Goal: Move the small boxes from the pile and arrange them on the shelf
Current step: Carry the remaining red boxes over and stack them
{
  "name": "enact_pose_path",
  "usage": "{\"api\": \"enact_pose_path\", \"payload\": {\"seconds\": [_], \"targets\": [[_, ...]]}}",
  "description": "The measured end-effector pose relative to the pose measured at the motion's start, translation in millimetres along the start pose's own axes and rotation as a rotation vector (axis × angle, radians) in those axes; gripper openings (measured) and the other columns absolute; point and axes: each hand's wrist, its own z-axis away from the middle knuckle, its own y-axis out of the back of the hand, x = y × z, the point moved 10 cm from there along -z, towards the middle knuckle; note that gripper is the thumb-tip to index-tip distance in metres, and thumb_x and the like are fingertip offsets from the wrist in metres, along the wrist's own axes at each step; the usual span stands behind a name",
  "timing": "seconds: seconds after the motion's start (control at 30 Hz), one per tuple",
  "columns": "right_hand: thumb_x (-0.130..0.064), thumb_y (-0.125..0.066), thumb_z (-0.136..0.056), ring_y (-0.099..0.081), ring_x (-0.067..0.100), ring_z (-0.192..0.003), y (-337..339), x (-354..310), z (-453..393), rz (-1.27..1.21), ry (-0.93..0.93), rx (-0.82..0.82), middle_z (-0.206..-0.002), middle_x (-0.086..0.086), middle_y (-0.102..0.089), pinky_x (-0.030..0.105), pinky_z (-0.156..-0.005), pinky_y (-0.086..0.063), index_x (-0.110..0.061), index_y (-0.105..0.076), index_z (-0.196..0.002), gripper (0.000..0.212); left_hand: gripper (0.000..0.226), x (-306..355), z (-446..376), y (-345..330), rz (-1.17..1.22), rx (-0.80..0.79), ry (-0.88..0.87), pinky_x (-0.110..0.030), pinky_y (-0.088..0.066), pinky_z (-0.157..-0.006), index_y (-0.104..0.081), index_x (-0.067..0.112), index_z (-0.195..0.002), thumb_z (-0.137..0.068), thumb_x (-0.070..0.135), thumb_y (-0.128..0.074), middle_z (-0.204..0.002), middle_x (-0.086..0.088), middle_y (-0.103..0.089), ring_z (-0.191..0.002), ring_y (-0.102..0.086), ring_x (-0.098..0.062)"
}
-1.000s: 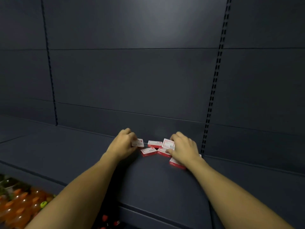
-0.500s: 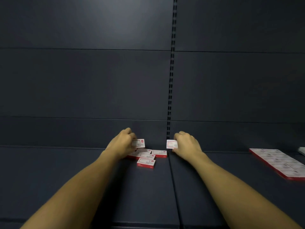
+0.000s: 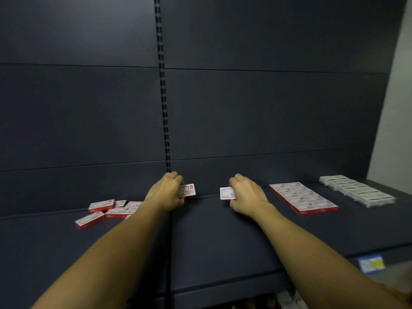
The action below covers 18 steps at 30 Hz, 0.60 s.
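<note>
On the dark shelf (image 3: 211, 241), seen from the head camera, each hand carries one small box: the left hand (image 3: 166, 192) pinches a red-and-white box (image 3: 188, 190), and the right hand (image 3: 247, 196) grips another box (image 3: 226, 193) by its edge. They look light, stiff cardboard, best held across the short sides. The loose pile (image 3: 109, 211) lies to the left; the arranged red block (image 3: 303, 197) and a paler block (image 3: 356, 190) sit to the right. Nothing blocks the way between.
</note>
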Motion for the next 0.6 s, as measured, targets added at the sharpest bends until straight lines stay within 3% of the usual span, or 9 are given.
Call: {"api": "enact_pose_path", "payload": {"seconds": [0.1,0.6], "targets": [[-0.019,-0.066,-0.082,-0.058,0.026,-0.096,14,41,16,-0.005,-0.037,0.021,-0.109,0.000,-0.048,0.038,-0.073,-0.050,-0.014,-0.056,-0.105,0.025,0.040,46,-8,-9,0.000,0.001,-0.054,-0.037,-0.052,-0.082,-0.057,0.020,-0.116,-0.080,0.029,-0.072,-0.113,0.004,-0.049,-0.108,-0.048,-0.017],[-0.036,-0.071,-0.081,-0.056,0.024,-0.108,71,203,101,0.099,-0.111,0.092,-0.116,-0.001,-0.050,0.037,-0.078,-0.050,-0.018,-0.057,-0.120,0.045,0.042,243,-27,-40,0.050,0.011,-0.132,-0.035,-0.053,-0.080,-0.058,0.021,-0.120,-0.081,0.031,-0.072,-0.115,0.005,-0.050,-0.110,-0.048,-0.016]]}}
